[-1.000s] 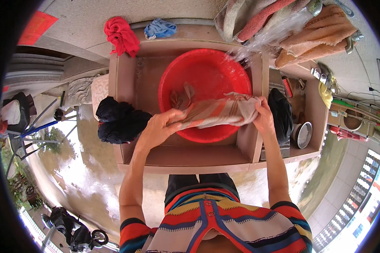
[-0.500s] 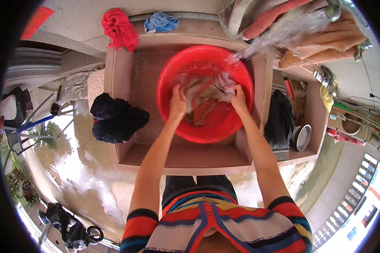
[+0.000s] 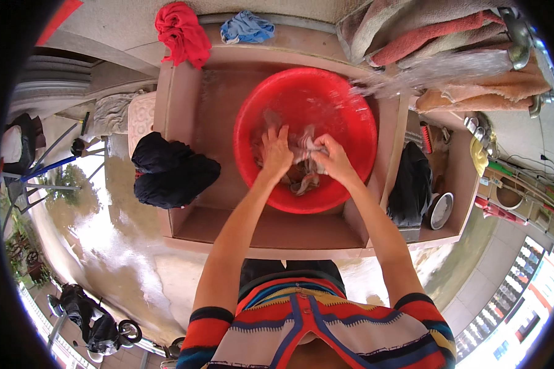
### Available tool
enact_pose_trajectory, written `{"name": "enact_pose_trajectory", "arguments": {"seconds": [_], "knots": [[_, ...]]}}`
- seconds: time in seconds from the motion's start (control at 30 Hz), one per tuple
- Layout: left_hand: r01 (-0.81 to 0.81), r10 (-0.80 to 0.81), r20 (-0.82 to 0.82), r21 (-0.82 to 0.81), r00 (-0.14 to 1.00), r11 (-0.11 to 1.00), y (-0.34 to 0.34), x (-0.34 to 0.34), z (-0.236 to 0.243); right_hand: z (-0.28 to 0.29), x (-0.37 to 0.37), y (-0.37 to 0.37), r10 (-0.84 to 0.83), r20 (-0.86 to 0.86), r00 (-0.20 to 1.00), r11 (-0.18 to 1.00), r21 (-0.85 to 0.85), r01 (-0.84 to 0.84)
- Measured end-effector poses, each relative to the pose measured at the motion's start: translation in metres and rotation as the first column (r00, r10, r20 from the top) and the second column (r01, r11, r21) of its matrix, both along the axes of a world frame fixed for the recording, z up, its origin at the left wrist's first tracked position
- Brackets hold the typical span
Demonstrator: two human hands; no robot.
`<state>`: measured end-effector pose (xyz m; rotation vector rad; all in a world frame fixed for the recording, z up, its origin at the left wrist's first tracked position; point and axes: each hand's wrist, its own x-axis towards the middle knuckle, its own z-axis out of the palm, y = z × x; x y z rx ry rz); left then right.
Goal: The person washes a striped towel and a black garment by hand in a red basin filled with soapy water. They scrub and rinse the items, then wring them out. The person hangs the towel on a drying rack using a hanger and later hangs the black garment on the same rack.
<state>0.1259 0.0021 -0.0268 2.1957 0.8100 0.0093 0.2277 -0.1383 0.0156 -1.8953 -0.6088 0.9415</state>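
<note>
A wet beige and greyish cloth [image 3: 304,182] lies bunched in the water of a round red basin [image 3: 277,200]. My left hand [image 3: 277,155] rests over the left side of the cloth, fingers stretched and spread. To its right, my right hand [image 3: 333,158] is closed on a gathered fold of the same cloth, thumb and fingers pinched together. Both hands are near the basin's middle. Splashing hides part of the cloth's left edge. A stream of water [image 3: 434,71] pours into the basin from the upper right.
The basin stands in a brown tiled sink [image 3: 215,117]. Dark clothes [image 3: 175,170] hang over its left wall. A red cloth [image 3: 181,34] and a blue cloth [image 3: 246,27] lie on the far ledge. Black fabric [image 3: 409,184], a metal bowl [image 3: 441,211] and a red brush [image 3: 426,138] are at right.
My hands have come together from the basin's sides toward its middle, drawing the spread cloth into a bunch. The left fingers have spread.
</note>
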Motion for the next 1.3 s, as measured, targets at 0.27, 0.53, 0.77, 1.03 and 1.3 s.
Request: {"name": "enact_pose_trajectory", "arguments": {"seconds": [0.27, 0.53, 0.77, 1.03, 1.3], "knots": [[0.259, -0.513, -0.507, -0.489, 0.693, 0.833, -0.007, -0.001, -0.04, 0.067, -0.012, -0.011, -0.321, -0.447, 0.835, 0.924, 0.043, 0.379], [0.071, 0.26, 0.159, -0.945, 0.952, 0.319, -0.062, -0.035, -0.043, 0.083, -0.023, -0.02, -0.015, -0.456, 0.89, 0.987, 0.134, 0.086], [-0.009, 0.294, 0.091, -0.946, 0.951, 0.323, 0.044, -0.007, 0.0, -0.03, 0.032, -0.03, -0.238, 0.184, 0.954, 0.961, -0.098, 0.259], [-0.043, 0.129, -0.446, 0.198, 0.886, 0.979, -0.024, 0.017, -0.03, -0.113, 0.008, 0.027, 0.251, 0.691, 0.678, 0.912, -0.403, 0.073], [-0.394, 0.426, 0.036, -0.317, 0.904, 0.863, -0.014, 0.002, -0.076, -0.111, 0.022, 0.024, 0.15, 0.804, 0.575, 0.866, -0.387, 0.316]]}}
